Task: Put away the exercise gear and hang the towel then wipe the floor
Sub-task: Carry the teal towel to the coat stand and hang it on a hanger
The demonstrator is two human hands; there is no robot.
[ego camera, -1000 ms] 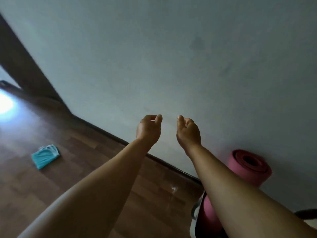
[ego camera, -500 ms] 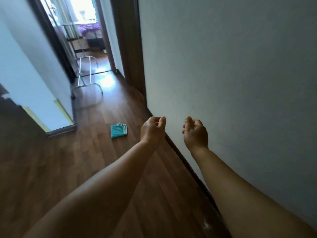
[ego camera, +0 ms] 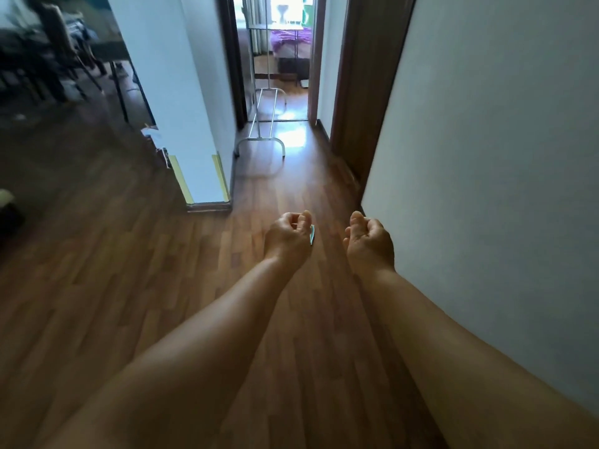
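Both my arms reach out over the wooden floor (ego camera: 162, 270) of a hallway. My left hand (ego camera: 287, 239) is loosely curled and holds nothing. My right hand (ego camera: 369, 243) is palm up, fingers loosely bent, also with nothing in it. A teal cloth (ego camera: 312, 235) lies on the floor beyond my left hand; only a thin sliver of it shows past the fingers. A white metal drying rack (ego camera: 259, 142) stands farther down the hallway by the doorway.
A white wall (ego camera: 486, 157) runs close along my right. A white pillar (ego camera: 181, 108) with yellow tape at its base divides the hallway from a dim room at left with dark chairs (ego camera: 48, 59). A bright bedroom doorway (ego camera: 278, 59) lies ahead.
My view has swung left from the wall and the pink rolled mat to face down the hallway. The teal cloth now sits behind my left hand. Both hands stay empty.
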